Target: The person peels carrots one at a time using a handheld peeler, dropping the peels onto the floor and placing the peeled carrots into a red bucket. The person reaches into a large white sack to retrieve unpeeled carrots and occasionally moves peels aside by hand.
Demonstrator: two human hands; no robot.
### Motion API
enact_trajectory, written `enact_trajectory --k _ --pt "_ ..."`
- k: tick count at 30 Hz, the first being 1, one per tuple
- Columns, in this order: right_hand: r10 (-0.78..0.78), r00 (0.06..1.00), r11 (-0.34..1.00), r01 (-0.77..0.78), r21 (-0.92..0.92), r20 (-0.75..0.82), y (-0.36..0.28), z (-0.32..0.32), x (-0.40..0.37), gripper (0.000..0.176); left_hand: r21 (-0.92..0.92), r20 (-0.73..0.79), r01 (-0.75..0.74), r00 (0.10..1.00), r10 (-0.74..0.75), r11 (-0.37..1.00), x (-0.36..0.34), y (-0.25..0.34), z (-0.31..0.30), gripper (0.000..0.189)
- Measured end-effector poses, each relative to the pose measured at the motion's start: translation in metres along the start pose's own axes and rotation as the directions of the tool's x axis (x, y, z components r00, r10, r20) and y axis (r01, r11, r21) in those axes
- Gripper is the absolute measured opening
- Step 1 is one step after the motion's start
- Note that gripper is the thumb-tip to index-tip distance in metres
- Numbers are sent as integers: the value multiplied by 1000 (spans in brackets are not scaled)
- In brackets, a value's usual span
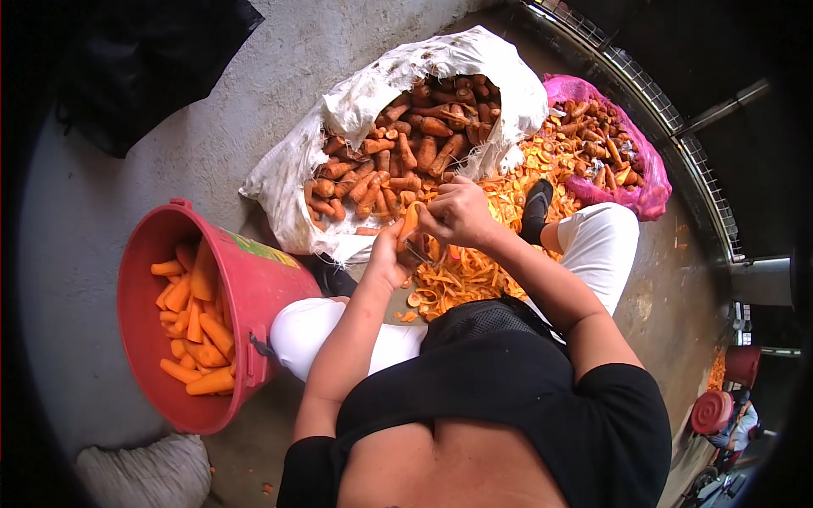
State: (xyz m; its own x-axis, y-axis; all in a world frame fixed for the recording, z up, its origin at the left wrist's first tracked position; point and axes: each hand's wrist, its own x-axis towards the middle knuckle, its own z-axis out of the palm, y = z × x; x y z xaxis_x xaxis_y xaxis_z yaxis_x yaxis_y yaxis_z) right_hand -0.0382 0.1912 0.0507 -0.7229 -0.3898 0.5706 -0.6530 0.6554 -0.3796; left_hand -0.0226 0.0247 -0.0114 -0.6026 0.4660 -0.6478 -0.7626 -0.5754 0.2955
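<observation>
In the middle of the head view, my left hand (390,256) is closed around a carrot (410,222) whose visible side is bright orange. My right hand (460,210) is curled tight right beside the carrot's upper part; whatever its fingers grip is hidden. Just beyond both hands lies an open white sack (292,161) full of unpeeled, darker carrots (406,152). Beneath the hands, between my legs, orange peelings and cut bits (461,284) cover the floor.
To the left stands a red bucket (275,279) holding peeled carrots (203,330). A pink bag (652,173) with carrot scraps lies at upper right. A pale sack (148,472) sits at lower left, dark cloth (152,68) above. Another person (745,426) is far right, near red containers.
</observation>
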Motion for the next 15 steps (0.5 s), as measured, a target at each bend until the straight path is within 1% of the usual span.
enact_trajectory --k 3,6,8,9,10,12,13,14,15 --pt "-33 999 999 33 -21 28 3 2 -1 29 7 55 -33 998 33 999 -1 0 -3 25" --pt "-4 1000 999 3 41 6 12 5 -1 30 54 64 -78 995 75 995 -12 0 10 27" --pt "37 998 999 -38 20 51 18 8 2 30 105 70 -108 992 101 989 -25 4 28 30" --pt "59 996 998 -60 10 74 22 9 3 31 134 107 -113 989 99 985 -23 5 25 33" --pt "186 977 982 -181 -55 106 31 10 5 32 164 142 -117 985 93 980 -20 5 18 35" --pt "435 891 893 -408 -190 129 63 9 11 37 234 215 -129 974 78 964 -17 9 7 40" --pt "429 892 860 -357 -364 139 88 5 10 41 296 286 -108 958 19 949 -22 9 8 42" --pt "430 890 798 -295 -526 153 117 -1 2 46 288 310 -92 951 -2 953 -24 8 10 43" --pt "497 866 729 -376 -572 64 147 -6 -12 49 280 331 -73 943 -25 957 -26 7 11 44"
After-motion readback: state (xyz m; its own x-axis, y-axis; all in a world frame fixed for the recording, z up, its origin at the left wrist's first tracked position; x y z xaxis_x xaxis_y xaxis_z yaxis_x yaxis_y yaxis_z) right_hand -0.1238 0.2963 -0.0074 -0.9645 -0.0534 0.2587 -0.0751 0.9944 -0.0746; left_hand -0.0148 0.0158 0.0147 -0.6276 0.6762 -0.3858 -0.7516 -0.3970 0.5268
